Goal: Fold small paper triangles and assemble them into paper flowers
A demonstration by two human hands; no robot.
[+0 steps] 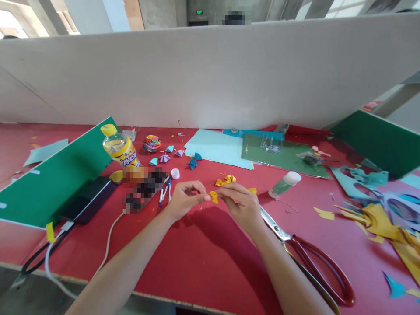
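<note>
Both hands meet above the middle of the red tabletop (pixel 203 258). The left hand (pixel 183 199) and the right hand (pixel 241 203) pinch one small yellow folded paper (pixel 214 196) between their fingertips, forearms reaching in from the near edge. Red-handled scissors (pixel 308 258) lie just beside the right wrist.

A yellow paper piece (pixel 214 196) sits pinched between the left hand (pixel 183 200) and right hand (pixel 241 203). Just beyond the pinch, more yellow folded paper (pixel 225 180). Under it all, a red table (pixel 203 253). Right of the grip, dark red scissor handles (pixel 323 273) and a green glue stick (pixel 284 184) with a white cap. Further beyond, pale blue sheet (pixel 218 148), teal and purple folded bits (pixel 193 161), a multicoloured striped ball (pixel 151 142). Left, a yellow-labelled bottle (pixel 120 151).
</note>
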